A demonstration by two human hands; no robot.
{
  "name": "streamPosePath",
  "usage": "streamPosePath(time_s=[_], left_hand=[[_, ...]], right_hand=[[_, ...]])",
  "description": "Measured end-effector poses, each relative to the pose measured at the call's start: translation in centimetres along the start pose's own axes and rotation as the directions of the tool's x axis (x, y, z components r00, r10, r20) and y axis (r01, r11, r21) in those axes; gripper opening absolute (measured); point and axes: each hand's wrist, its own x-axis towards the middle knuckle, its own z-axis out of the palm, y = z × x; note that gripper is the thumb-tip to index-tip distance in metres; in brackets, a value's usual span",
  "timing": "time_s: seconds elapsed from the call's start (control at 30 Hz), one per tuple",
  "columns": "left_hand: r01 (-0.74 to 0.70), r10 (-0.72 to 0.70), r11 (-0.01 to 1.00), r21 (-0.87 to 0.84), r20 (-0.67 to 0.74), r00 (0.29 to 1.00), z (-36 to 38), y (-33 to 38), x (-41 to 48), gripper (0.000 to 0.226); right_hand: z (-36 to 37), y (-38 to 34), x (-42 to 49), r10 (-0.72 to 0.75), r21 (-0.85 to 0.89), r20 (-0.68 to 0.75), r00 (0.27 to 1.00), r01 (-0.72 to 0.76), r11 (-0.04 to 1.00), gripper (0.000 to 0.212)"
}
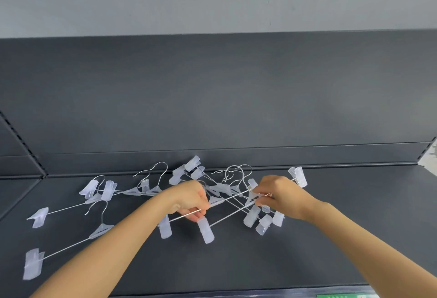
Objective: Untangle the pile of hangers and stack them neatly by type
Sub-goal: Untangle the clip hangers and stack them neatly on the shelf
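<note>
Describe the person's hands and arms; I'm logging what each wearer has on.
The left hand and right hand are bare: no gloves, rings or watch visible. The left forearm and right forearm are uncovered to the frame edge; no sleeves show.

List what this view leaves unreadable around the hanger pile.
- Head view: hanger count in the tangle; overlaps and the left hand cover it.
- Head view: exactly what the right hand pinches; its fingers hide it.
- Head view: green label; cut by the bottom edge.

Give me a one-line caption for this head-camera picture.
The left hand and right hand grip wires in tangled hangers on a dark shelf; one hanger lies apart.
</note>
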Motion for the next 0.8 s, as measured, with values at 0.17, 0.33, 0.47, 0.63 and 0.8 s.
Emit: streamPosePath(time_s=[0.17, 0.33, 0.47, 0.63, 0.8], left_hand=[[-0.143, 0.147, 0.989, 0.037, -0.201, 0.968, -0.3, -0.7, 0.1, 0.013], [-0.161, 0.187, 0.977, 0.141, -0.205, 0.961, -0.5, -1.5, 0.4, 0.021], [-0.136, 0.155, 0.985, 0.107, -0.196, 0.968, -0.7, -2.2, 0.4, 0.016], [-0.071, 0.070, 0.997, -0.013, -0.107, 0.992, -1.5, -3.2, -0.2, 0.011], [-0.092, 0.096, 0.995, 0.025, -0.233, 0.968, -2.4, -3.9, 0.1, 0.006]], right_hand=[[-0.1, -0.7, 0.8, -0.046, -0.032, -0.066, 0.997, 0.044, 0.998, 0.027], [-0.5, -1.6, 1.5, -0.036, -0.016, -0.058, 0.998, 0.035, 0.999, 0.020], [-0.2, -1.9, 1.6, -0.030, -0.028, -0.051, 0.998, 0.029, 0.999, 0.025], [0.6, -2.4, 2.1, -0.065, -0.055, -0.040, 0.997, 0.063, 0.996, 0.030], [1.8, -3.1, 3.1, -0.134, -0.077, -0.050, 0.990, 0.130, 0.989, 0.026]])
